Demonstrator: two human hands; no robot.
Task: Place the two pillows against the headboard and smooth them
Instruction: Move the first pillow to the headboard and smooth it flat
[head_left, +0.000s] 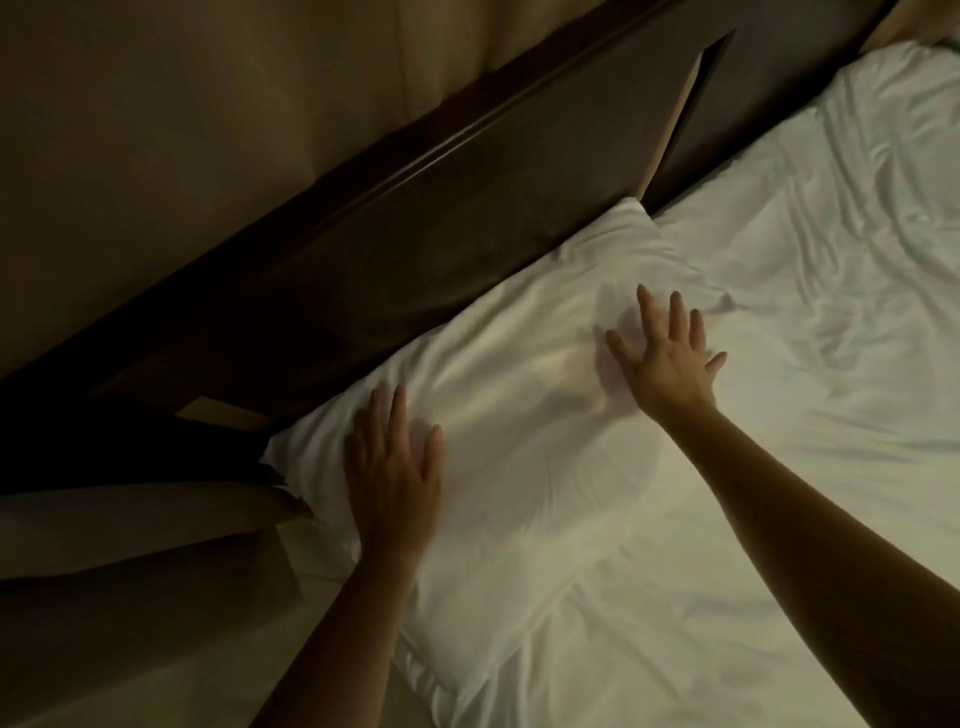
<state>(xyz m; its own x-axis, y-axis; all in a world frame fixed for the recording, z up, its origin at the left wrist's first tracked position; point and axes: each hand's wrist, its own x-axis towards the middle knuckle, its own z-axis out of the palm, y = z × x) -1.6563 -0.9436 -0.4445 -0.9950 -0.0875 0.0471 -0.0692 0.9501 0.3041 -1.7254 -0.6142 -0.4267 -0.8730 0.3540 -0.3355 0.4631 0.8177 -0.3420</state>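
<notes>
One white pillow lies flat on the bed, its long far edge pressed up against the dark wood headboard. Pillow runs diagonally through the view, one corner near the headboard panel gap, the opposite corner at the bed's left edge.

Left hand lies palm down on the pillow's left end, near the corner by the headboard. Fingers extended, close together, pointing toward the headboard, gripping nothing.

Right hand is palm down on the pillow's right part, fingers splayed wide and flat, tips toward the far right corner. No fabric pinched. Shadow under the palm, so contact is probably light; hard to tell in this dim light.

Pillow sits under both palms, spanning between them, cover mostly smooth with soft creases in the middle. Sheet to the right is wrinkled. Only one pillow is clearly distinguishable.
</notes>
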